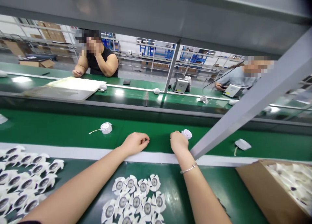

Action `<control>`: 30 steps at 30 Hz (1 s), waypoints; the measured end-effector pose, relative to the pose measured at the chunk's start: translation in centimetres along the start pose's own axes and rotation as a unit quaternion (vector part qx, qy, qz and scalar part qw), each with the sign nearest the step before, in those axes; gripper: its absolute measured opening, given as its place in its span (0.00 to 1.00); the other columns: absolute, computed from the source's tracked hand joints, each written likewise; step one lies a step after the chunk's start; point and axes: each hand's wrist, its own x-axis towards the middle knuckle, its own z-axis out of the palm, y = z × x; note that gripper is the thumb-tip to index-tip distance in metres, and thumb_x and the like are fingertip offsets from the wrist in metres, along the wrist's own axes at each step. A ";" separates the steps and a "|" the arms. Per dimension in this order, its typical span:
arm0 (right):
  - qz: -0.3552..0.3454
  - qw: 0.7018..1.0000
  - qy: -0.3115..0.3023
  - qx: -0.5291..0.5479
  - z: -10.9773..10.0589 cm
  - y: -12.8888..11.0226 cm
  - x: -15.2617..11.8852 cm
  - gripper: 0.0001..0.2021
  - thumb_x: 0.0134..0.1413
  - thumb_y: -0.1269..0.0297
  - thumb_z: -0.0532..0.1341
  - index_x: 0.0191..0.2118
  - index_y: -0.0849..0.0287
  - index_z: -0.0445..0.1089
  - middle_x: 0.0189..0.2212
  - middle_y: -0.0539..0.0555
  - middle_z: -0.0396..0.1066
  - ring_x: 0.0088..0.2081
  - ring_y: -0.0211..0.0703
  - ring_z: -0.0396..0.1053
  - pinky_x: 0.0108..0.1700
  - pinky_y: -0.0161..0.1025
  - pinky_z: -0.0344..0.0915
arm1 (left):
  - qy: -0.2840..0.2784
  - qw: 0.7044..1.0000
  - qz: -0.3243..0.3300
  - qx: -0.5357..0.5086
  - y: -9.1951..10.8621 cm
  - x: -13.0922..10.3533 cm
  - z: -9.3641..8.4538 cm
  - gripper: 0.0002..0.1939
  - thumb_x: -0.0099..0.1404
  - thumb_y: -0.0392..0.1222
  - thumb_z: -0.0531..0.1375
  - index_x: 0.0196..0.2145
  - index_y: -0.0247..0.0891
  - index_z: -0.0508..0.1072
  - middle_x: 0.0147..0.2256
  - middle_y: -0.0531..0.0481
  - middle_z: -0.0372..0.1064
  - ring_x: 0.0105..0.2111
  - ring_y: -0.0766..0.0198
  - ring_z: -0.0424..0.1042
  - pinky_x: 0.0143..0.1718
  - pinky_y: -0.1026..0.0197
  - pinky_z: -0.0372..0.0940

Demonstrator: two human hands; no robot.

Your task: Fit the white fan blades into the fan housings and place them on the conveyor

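Observation:
My right hand (179, 142) is closed on a white round plastic housing (187, 134), held over the green conveyor belt with its hollow end showing. To its left, my left hand (136, 143) hovers at the belt's near edge, thumb and fingers curled together; whether anything sits between them is hidden. Further left on the belt lies a white round motor unit (106, 128) with a thin yellowish lead. Below my hands, several white fan impellers (136, 202) with grey hubs lie on the green worktop (175, 188), between my forearms.
More impellers (26, 184) cover the worktop's left. A cardboard box (263, 188) of white parts stands right. A slanted grey post (243, 110) rises beside my right hand. A white part (243, 144) lies beyond it. Two people sit across, near a translucent board (73, 87).

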 end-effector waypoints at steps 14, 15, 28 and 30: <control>-0.120 0.990 0.073 -0.023 1.2 0.0 0.8 0.13 0.65 0.58 0.59 0.48 0.62 0.70 0.44 0.55 0.71 0.43 0.43 0.71 0.46 0.47 0.71 | -0.007 0.999 0.039 -0.029 0.4 -0.2 -0.3 0.07 0.65 0.39 0.58 0.37 0.41 0.78 0.27 0.54 0.72 0.27 0.65 0.69 0.30 0.65 0.60; -0.135 0.988 0.076 -0.025 1.3 0.1 0.8 0.13 0.65 0.58 0.59 0.47 0.62 0.70 0.45 0.55 0.71 0.44 0.43 0.71 0.47 0.47 0.70 | -0.007 0.999 0.040 -0.029 0.4 -0.2 -0.3 0.07 0.65 0.39 0.59 0.36 0.41 0.78 0.27 0.54 0.72 0.27 0.65 0.69 0.30 0.65 0.60; -0.209 0.973 0.083 -0.052 1.7 -1.5 0.5 0.11 0.64 0.59 0.60 0.45 0.62 0.71 0.44 0.55 0.71 0.45 0.43 0.71 0.48 0.47 0.70 | -0.013 0.998 0.058 -0.023 0.3 -0.2 -0.1 0.07 0.64 0.38 0.59 0.37 0.42 0.78 0.26 0.56 0.71 0.27 0.66 0.69 0.30 0.65 0.59; -0.213 0.972 0.086 -0.051 1.8 -1.8 0.3 0.11 0.64 0.59 0.60 0.45 0.62 0.71 0.44 0.55 0.72 0.45 0.44 0.71 0.49 0.47 0.70 | -0.012 0.998 0.061 -0.021 0.3 -0.3 -0.1 0.07 0.64 0.37 0.59 0.37 0.42 0.78 0.26 0.56 0.71 0.27 0.66 0.69 0.30 0.65 0.58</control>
